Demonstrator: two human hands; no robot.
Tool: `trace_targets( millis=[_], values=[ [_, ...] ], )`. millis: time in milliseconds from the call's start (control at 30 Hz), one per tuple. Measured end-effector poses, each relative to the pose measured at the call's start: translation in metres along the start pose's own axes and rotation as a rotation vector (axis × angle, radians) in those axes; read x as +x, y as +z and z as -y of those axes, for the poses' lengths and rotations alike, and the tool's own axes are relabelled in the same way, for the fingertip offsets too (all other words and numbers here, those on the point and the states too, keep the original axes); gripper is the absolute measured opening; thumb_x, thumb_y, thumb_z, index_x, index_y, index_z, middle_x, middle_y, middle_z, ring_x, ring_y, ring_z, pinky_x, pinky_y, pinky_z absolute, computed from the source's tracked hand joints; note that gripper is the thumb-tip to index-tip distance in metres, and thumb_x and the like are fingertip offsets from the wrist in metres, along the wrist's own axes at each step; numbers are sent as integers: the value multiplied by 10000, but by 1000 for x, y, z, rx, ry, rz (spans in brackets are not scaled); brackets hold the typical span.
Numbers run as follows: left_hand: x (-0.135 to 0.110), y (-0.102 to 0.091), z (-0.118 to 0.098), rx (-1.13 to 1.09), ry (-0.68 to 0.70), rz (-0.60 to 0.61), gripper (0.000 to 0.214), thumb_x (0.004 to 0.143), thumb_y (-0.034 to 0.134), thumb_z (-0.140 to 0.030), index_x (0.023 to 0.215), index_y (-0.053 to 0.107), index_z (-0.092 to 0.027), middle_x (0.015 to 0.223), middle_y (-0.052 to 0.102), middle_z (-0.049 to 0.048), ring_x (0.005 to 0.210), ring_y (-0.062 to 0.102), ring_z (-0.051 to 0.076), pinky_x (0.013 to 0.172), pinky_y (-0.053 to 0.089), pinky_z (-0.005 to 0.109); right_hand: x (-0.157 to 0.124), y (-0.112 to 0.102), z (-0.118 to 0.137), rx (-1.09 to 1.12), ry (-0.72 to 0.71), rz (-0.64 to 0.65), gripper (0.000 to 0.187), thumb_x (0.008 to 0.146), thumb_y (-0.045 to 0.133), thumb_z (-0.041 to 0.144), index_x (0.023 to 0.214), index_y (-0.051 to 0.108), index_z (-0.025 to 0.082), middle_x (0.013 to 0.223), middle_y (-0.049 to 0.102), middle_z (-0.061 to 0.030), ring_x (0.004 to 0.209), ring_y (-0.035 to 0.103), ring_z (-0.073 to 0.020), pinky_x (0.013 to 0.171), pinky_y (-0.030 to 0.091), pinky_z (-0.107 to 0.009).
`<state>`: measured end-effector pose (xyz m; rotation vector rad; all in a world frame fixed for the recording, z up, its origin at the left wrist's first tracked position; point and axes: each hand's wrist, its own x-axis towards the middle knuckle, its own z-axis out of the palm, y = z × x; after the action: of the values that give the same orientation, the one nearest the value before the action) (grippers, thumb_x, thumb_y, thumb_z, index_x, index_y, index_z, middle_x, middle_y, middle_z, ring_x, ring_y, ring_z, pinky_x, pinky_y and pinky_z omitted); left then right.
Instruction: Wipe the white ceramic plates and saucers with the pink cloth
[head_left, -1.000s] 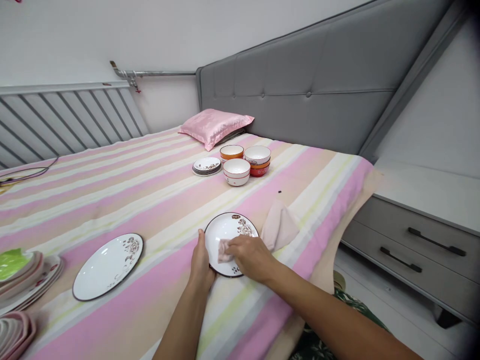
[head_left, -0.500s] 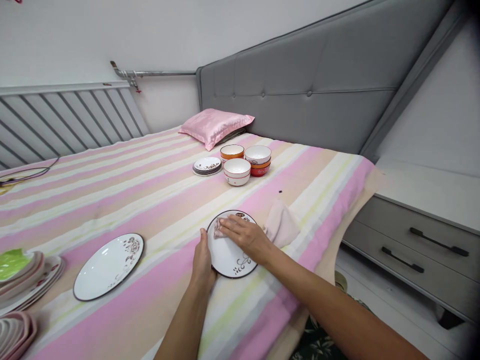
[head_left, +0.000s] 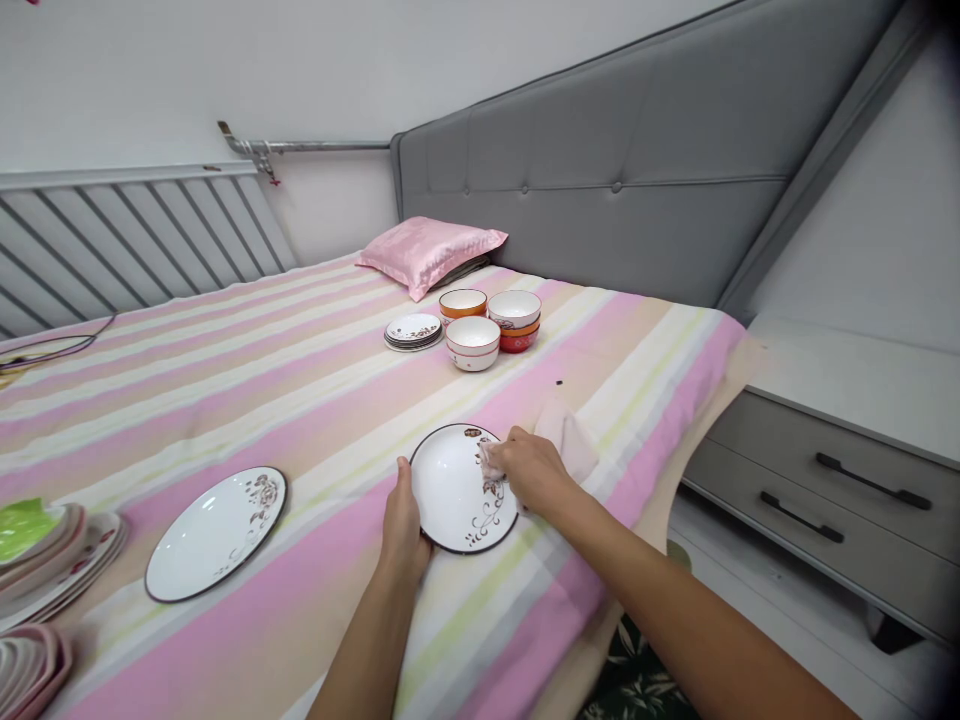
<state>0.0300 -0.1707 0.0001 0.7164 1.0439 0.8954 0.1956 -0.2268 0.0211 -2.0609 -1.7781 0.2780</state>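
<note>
My left hand [head_left: 403, 520] grips the left edge of a round white plate [head_left: 450, 490] with a dark rim and a brown flower pattern, its thumb along the rim. Over the plate's right side, my right hand [head_left: 531, 468] is closed on a pale pink cloth [head_left: 491, 462], which touches the patterned part. More pale pink cloth [head_left: 566, 440] lies spread on the bed just beyond that hand. To the left, a second dark-rimmed plate [head_left: 206, 540] with a similar flower pattern lies flat on the striped sheet.
Several stacked bowls [head_left: 474, 345] and a stack of small plates [head_left: 413, 330] stand farther back, before a pink pillow [head_left: 431, 250]. More stacked dishes [head_left: 67, 570] sit at the left edge. A grey headboard [head_left: 600, 150] rises behind; a drawer cabinet [head_left: 810, 470] stands at right.
My right hand has slid the cloth from the plate's upper left to its right side, and its fingers have curled in from lying flat. My left hand keeps its hold on the rim.
</note>
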Motion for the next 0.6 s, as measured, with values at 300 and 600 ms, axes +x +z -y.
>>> trace_targets(
  millis=[300,600],
  values=[
    [1,0,-1,-27,-45,-37,548,723,526,-569,1037,607,-127,1026,661,170,915,637,267,780,514,386,-11,-16,6,-60,-109,344,330,522,598,-24,703,726,221,693,702,-15,636,619,-160,513,346,-200],
    [4,0,-1,-104,-79,-2,528,759,488,-550,1019,620,-109,1005,670,167,895,644,271,803,507,393,-19,-4,19,3,-361,314,404,663,492,-24,842,713,263,838,708,-21,765,619,-169,586,344,-216]
  ],
)
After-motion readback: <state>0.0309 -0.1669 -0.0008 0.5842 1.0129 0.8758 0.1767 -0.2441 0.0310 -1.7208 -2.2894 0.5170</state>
